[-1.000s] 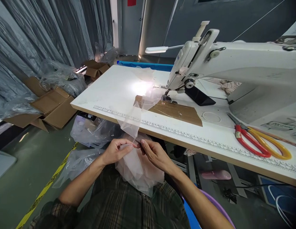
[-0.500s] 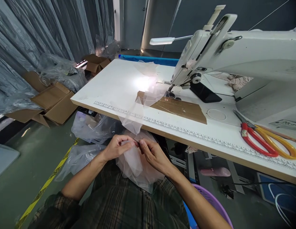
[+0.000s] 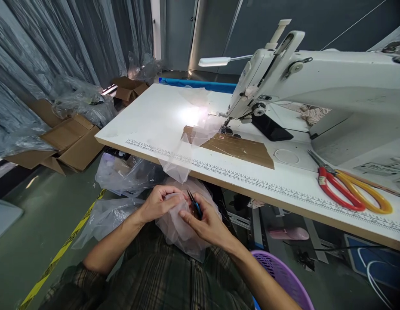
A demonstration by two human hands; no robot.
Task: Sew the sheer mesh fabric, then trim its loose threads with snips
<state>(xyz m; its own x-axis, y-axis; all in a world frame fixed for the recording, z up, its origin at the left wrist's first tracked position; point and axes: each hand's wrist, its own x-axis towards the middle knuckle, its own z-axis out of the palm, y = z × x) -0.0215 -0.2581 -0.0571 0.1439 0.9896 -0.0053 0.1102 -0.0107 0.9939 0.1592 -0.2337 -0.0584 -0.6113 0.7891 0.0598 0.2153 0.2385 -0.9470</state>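
Observation:
My left hand point(image 3: 161, 202) pinches the edge of a sheer, pale pink fabric point(image 3: 179, 230) that is bunched over my lap. In my right hand point(image 3: 206, 221) is a pair of small thread snips point(image 3: 195, 204) with dark blades and a blue part; the tips point up and left, close to my left fingertips. A strip of sheer fabric point(image 3: 177, 165) hangs over the table's front edge from near the needle of the white sewing machine point(image 3: 261, 82). Whether the strip joins the bunch in my lap is hard to see.
On the white table point(image 3: 145, 116) lie a brown board point(image 3: 241, 150), a black phone-like slab point(image 3: 271, 128), and scissors with red and yellow handles point(image 3: 351, 189). A purple basket point(image 3: 284, 275) stands below on the right. Open cardboard boxes point(image 3: 72, 137) are at left.
My right hand has drawn slightly apart from the left and turned, bringing the snips into plain sight. The left hand stays nearly in place on the fabric. The view has shifted slightly.

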